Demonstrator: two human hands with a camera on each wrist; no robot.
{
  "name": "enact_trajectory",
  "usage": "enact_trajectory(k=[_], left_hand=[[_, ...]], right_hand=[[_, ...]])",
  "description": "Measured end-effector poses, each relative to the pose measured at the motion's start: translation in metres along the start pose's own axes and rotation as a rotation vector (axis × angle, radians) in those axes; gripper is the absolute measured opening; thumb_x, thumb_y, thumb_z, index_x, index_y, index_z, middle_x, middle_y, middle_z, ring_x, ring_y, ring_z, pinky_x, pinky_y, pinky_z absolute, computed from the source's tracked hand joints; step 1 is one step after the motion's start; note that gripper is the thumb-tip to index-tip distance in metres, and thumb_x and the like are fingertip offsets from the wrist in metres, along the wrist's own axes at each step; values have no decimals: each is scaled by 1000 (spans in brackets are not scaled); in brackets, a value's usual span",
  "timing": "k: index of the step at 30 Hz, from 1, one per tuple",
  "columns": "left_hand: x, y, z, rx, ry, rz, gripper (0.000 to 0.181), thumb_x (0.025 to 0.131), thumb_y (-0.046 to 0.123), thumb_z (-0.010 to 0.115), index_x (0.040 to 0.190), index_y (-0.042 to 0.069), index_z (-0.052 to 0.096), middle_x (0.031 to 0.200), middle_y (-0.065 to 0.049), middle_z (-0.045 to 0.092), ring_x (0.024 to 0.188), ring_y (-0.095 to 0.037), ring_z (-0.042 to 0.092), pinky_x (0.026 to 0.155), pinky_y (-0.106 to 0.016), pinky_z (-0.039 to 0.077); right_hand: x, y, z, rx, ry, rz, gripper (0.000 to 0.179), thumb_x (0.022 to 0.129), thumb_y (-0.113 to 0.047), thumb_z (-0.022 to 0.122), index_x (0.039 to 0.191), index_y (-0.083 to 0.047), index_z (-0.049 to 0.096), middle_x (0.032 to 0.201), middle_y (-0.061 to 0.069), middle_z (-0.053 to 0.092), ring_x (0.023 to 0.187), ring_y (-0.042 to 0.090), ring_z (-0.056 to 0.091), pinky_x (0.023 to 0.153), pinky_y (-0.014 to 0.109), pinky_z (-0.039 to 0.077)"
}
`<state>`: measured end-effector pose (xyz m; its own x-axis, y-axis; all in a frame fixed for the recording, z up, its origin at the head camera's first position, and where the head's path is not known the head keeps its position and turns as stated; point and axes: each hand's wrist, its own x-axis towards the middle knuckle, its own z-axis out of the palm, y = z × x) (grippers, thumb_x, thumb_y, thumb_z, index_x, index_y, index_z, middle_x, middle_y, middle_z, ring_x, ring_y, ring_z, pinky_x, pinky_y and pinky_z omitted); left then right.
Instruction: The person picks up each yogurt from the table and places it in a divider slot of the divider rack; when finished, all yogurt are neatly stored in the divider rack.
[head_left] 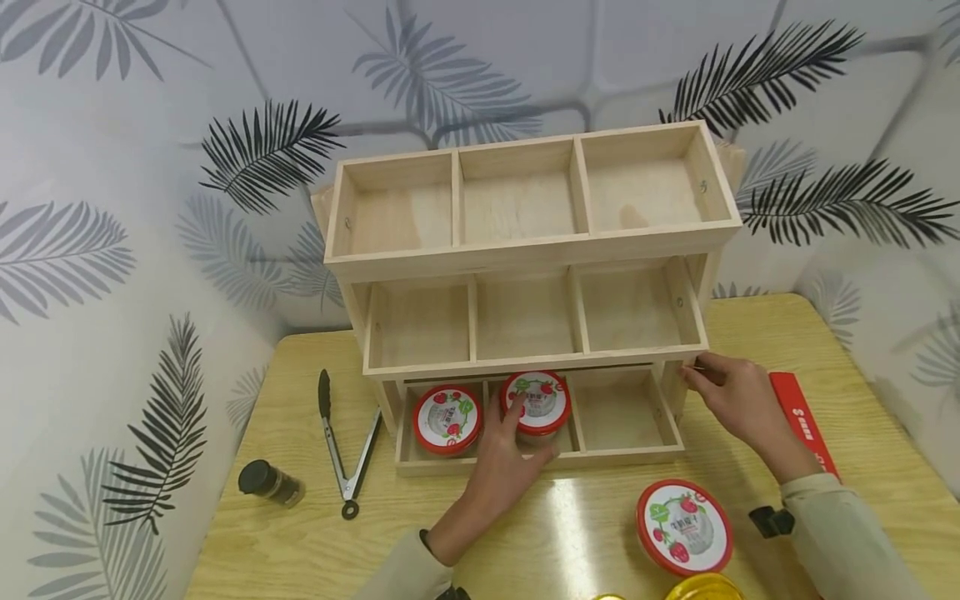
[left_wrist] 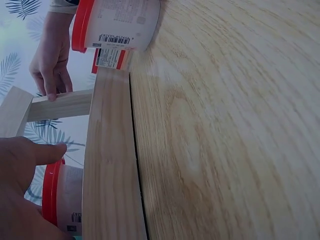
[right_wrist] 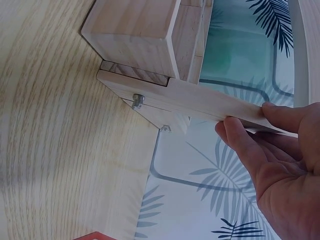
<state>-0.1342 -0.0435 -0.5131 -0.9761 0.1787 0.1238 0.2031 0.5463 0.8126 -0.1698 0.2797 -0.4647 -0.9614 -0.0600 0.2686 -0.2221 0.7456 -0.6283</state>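
Note:
A round tub [head_left: 538,398] with a red-rimmed lid and strawberry print sits tilted in the middle bottom compartment of a wooden rack [head_left: 534,268]. My left hand [head_left: 504,468] rests against it, fingers over the lid's left part and thumb stretched out in front. The left wrist view shows this thumb [left_wrist: 49,153] beside the tub's red rim. A similar tub [head_left: 447,421] occupies the left bottom compartment. At the rack's right side, my right hand [head_left: 738,398] pinches the upright side post [right_wrist: 220,107] between thumb and fingers.
Another red-lidded tub [head_left: 684,528] stands at front right, near a gold lid [head_left: 705,588]. Tongs [head_left: 348,454] and a black-capped spice jar [head_left: 272,483] lie to the left. A red box [head_left: 804,423] is beyond my right forearm.

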Motion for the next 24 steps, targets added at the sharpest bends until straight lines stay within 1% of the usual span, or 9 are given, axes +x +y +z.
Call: enact_trajectory(k=[6, 9, 12, 14, 16, 18, 21, 23, 24], left_hand=[[-4, 4, 0, 55, -53, -30, 89, 87, 30, 79, 157, 8, 29, 166, -20, -1, 151, -40, 7, 112, -57, 31], [-5, 8, -1, 118, -50, 6, 89, 87, 28, 79, 157, 7, 28, 165, -22, -4, 150, -42, 6, 111, -59, 33], [-7, 18, -6, 208, -69, 88, 84, 89, 26, 77, 157, 7, 29, 163, -25, 2, 149, -44, 10, 107, -58, 38], [-8, 28, -10, 277, -119, 173, 79, 92, 23, 73, 157, 8, 30, 163, -24, 11, 149, -42, 18, 106, -55, 41], [-9, 39, -14, 359, -213, 300, 74, 95, 25, 70, 156, 9, 32, 161, -22, 22, 146, -37, 29, 107, -48, 43], [-8, 47, -14, 444, -346, 451, 68, 97, 26, 67, 155, 11, 36, 157, -16, 36, 140, -29, 42, 107, -40, 44], [-5, 56, -9, 559, -563, 688, 59, 97, 30, 67, 150, 14, 45, 146, -7, 52, 131, -17, 52, 107, -26, 41], [-5, 60, -1, 615, -676, 808, 55, 97, 31, 68, 147, 16, 51, 139, -1, 58, 126, -10, 54, 105, -19, 40], [-5, 62, 3, 639, -714, 851, 53, 97, 32, 68, 145, 16, 53, 137, 1, 59, 125, -8, 55, 105, -16, 39]], right_hand=[[-1, 1, 1, 1, -19, 28, 40, 97, -14, 67, 126, 13, 61, 113, 33, 66, 95, 47, 69, 70, 50, 58], [-1, 1, 1, 7, -15, 24, 41, 97, -13, 67, 127, 13, 60, 114, 33, 66, 95, 47, 69, 70, 50, 58], [0, 3, 0, 12, -13, 22, 41, 97, -14, 67, 128, 13, 60, 114, 33, 66, 95, 46, 69, 70, 50, 58], [0, 4, 0, 13, -16, 24, 41, 97, -15, 67, 128, 12, 61, 114, 32, 66, 95, 46, 69, 71, 50, 58], [1, 5, -1, 11, -20, 29, 42, 97, -16, 66, 128, 11, 61, 115, 32, 66, 96, 46, 69, 72, 51, 58], [1, 5, -1, 9, -22, 33, 42, 98, -16, 66, 129, 11, 60, 116, 32, 66, 97, 46, 69, 72, 51, 58], [0, 6, -1, 15, -21, 39, 43, 98, -17, 66, 130, 11, 60, 117, 33, 65, 97, 47, 68, 73, 52, 58], [0, 7, -1, 21, -23, 37, 43, 98, -17, 66, 130, 11, 60, 117, 33, 65, 98, 47, 68, 73, 52, 58], [-1, 7, 0, 23, -25, 36, 44, 98, -17, 66, 130, 11, 59, 117, 33, 65, 98, 47, 68, 73, 53, 58]])
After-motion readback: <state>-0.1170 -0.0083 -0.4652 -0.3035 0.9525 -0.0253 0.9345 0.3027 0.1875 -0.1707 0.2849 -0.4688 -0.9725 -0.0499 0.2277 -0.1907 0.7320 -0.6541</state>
